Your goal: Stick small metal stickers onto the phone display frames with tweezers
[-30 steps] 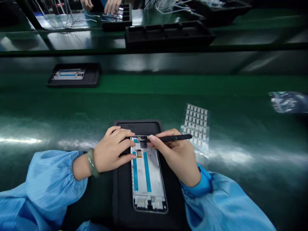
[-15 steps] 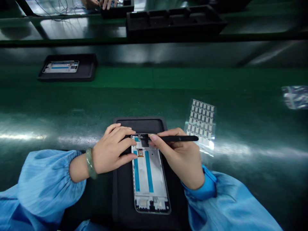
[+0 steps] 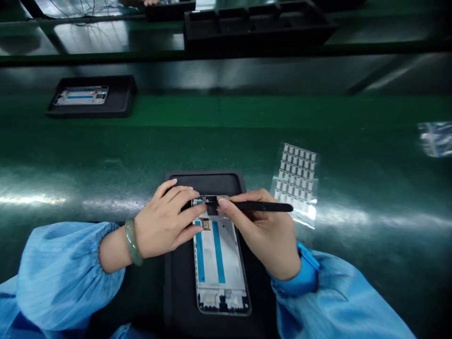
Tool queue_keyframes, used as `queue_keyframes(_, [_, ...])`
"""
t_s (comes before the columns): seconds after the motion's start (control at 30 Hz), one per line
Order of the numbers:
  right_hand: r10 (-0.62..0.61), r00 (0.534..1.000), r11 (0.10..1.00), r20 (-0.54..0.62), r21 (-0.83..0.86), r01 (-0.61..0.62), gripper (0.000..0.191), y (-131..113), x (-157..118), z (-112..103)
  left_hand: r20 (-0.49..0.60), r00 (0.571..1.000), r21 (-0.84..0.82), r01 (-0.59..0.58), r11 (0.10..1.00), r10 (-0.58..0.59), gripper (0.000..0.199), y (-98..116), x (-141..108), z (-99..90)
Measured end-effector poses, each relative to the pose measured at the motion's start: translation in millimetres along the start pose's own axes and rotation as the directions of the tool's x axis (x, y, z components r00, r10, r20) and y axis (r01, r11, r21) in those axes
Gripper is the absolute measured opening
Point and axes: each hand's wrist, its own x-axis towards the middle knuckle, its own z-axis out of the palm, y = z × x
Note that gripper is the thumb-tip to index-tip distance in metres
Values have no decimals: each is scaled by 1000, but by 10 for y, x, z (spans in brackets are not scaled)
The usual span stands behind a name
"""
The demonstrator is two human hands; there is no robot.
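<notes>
A phone frame [image 3: 229, 259] with blue strips lies in a black tray [image 3: 180, 292] in front of me. My left hand [image 3: 165, 219] rests with spread fingers on the frame's upper left edge, one fingertip near a dark square patch. Between the thumb and fingers of my right hand [image 3: 264, 230] is a black pen-like tool [image 3: 264, 206], its tip at the top of the frame and partly hidden by the fingers. A small orange flex piece [image 3: 205, 225] sits beside my left thumb.
A clear sheet of small pale stickers [image 3: 296, 174] lies behind my right hand. At the back left, another black tray [image 3: 120, 96] holds a second phone frame [image 3: 80, 95]. A divided black tray [image 3: 261, 28] stands farther back; a plastic bag [image 3: 436, 139] lies far right.
My left index finger has moved right, onto the dark patch. The tool stays at the frame's top with only a slight shift. The view has shifted a little, and the far person's hands show less.
</notes>
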Motion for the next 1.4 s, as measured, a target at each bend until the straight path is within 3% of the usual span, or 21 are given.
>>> queue_keyframes(0.17, [-141, 990, 984, -18, -117, 137, 9, 17, -19, -5, 47, 999, 105, 13, 994, -18, 29, 93, 31, -23])
queue_keyframes(0.3, [-204, 979, 974, -14, -99, 202, 7, 20, -53, 3, 50, 998, 157, 30, 987, -38, 31, 168, 44, -13])
queue_keyframes(0.5, [-74, 992, 975, -98, 203, 93, 13, -53, 18, -30, 18, 998, 122, 54, 991, -57, 31, 165, 34, 8])
queue_keyframes(0.6, [-1, 999, 925, -47, 379, 19, 16, -105, 123, -31, -14, 998, 67, 68, 995, -67, 30, 142, 18, 24])
queue_keyframes(0.7, [17, 999, 896, 41, 442, -34, 18, -95, 199, 10, -43, 996, 26, 80, 996, -79, 30, 129, 3, 46])
queue_keyframes(1.03, [-125, 981, 954, 148, 289, 78, 13, -2, 164, 37, -61, 996, 28, 73, 997, -72, 32, 138, -1, 58])
queue_keyframes(1.4, [-188, 968, 972, 168, 174, 158, 13, 61, 165, 48, -63, 996, 14, 71, 997, -70, 34, 127, 0, 64])
